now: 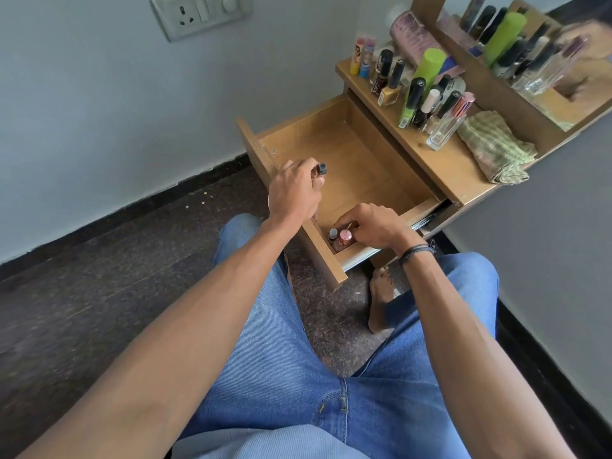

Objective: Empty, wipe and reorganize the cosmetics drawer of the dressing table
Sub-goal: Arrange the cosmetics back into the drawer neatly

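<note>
The wooden drawer (361, 167) of the dressing table is pulled out, its floor mostly bare. In its near right corner stand two small bottles, one with a pink cap (344, 238) and one with a grey cap (332, 234). My right hand (374, 226) reaches into that corner and its fingers curl round the pink-capped bottle. My left hand (294, 190) hovers over the drawer's front panel and grips a small dark-capped bottle (322, 168). Many nail polish bottles (414, 97) stand on the table top (440, 160).
A folded green striped cloth (493, 147) lies on the table top beside a clear glass bottle (445, 130). A mirror (536, 54) stands behind. My knees in blue jeans (298, 359) sit under the drawer, with a bare foot (381, 293) on the dark floor.
</note>
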The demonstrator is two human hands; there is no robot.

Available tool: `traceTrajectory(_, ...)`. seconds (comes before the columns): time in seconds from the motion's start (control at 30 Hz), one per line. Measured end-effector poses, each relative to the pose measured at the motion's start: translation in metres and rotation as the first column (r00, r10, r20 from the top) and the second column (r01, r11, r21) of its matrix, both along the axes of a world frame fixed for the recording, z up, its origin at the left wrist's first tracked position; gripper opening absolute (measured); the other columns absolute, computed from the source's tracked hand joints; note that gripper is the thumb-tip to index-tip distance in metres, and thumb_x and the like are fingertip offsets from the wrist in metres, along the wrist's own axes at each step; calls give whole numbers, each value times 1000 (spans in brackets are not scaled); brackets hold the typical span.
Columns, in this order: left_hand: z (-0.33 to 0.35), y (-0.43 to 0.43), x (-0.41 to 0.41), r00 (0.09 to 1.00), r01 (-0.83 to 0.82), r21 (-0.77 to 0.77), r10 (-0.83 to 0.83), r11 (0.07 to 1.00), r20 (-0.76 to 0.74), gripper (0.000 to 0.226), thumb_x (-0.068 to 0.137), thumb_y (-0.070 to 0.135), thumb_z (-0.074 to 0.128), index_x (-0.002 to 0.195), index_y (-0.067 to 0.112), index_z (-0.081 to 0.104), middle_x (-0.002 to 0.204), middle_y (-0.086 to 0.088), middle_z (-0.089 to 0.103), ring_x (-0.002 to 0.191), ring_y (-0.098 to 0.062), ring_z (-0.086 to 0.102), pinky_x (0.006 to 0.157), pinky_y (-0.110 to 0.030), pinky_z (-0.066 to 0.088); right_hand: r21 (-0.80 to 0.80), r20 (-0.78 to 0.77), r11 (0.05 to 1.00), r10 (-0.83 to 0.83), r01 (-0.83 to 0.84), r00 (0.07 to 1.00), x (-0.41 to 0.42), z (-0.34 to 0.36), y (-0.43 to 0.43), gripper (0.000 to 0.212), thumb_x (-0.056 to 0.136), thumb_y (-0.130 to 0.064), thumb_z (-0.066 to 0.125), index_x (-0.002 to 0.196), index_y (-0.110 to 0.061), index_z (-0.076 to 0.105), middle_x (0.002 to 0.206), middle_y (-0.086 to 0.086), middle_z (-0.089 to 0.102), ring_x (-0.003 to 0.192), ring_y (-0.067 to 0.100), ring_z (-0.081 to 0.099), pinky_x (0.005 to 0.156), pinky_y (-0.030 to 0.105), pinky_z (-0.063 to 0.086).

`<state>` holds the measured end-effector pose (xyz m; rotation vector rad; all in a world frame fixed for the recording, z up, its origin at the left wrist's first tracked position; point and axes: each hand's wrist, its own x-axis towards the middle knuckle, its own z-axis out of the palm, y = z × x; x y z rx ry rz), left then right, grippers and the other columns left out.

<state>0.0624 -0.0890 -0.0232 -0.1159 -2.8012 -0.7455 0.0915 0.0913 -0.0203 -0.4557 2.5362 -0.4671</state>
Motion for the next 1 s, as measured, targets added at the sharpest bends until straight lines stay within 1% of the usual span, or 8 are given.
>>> traceTrajectory(0.27,-1,-1,1,1000,4,-14,-4,1000,-8,8,89,19,71,92,19,64,79,13,49,81,-9,44,64,-26,33,14,-94,1000,-16,17,995,5,-6,-2,54,82,-8,50,111,-49,71,109,-17,72,94,16,65,72,31,50)
traceTrajectory(0.4,2,0,4,1000,-1,11,1,1000,-5,14,89,24,73,97,15,67,80,7,53,82,-15,50,65,-29,34,-102,-221,981,-186,167,957,10,-10,-3,46,80,-1,53,102,-36,74,98,-21,73,89,10,68,72,31,55)
traceTrajectory(0.5,3,-1,4,998,7,41,-9,999,58,21,90,36,71,100,18,68,84,4,52,81,-19,53,66,-30,37,-322,-237,892,-401,318,885,10,-12,-1,38,84,5,56,99,-25,74,93,-16,73,84,6,68,76,34,60)
traceTrajectory(0.6,2,-3,2,989,59,55,-66,997,133,25,91,49,65,100,26,69,92,-3,60,83,-24,58,67,-31,37,-531,-137,743,-550,408,824,8,-9,2,16,94,-9,67,105,-21,71,94,-10,73,79,5,70,72,35,63)
traceTrajectory(0.7,-1,0,3,981,133,58,-140,989,133,32,91,54,62,105,27,72,101,-5,69,98,-25,60,79,-35,40,-639,-52,645,-581,420,813,8,-7,5,26,90,-25,78,114,-18,71,98,-5,72,81,8,72,67,34,64)
traceTrajectory(0.77,-3,2,5,974,166,31,-168,986,149,37,92,57,59,111,27,72,106,0,72,107,-21,59,91,-37,39,-651,-60,643,-574,403,817,10,-7,5,31,87,-29,81,114,-17,71,99,-3,73,80,10,72,67,35,64)
traceTrajectory(0.93,-5,3,17,976,193,13,-193,981,95,35,89,52,66,111,26,74,103,-8,73,103,-25,60,86,-35,30,-563,-112,726,-541,396,833,11,-9,5,19,84,-30,83,98,-21,74,91,-5,74,76,12,71,73,38,62)
traceTrajectory(1.0,-4,0,17,961,243,-16,-239,970,138,36,89,50,67,116,28,73,108,-6,73,110,-22,59,94,-37,31,-525,-124,757,-519,388,846,10,-10,6,17,83,-30,84,95,-23,75,88,-8,74,79,9,70,75,36,61)
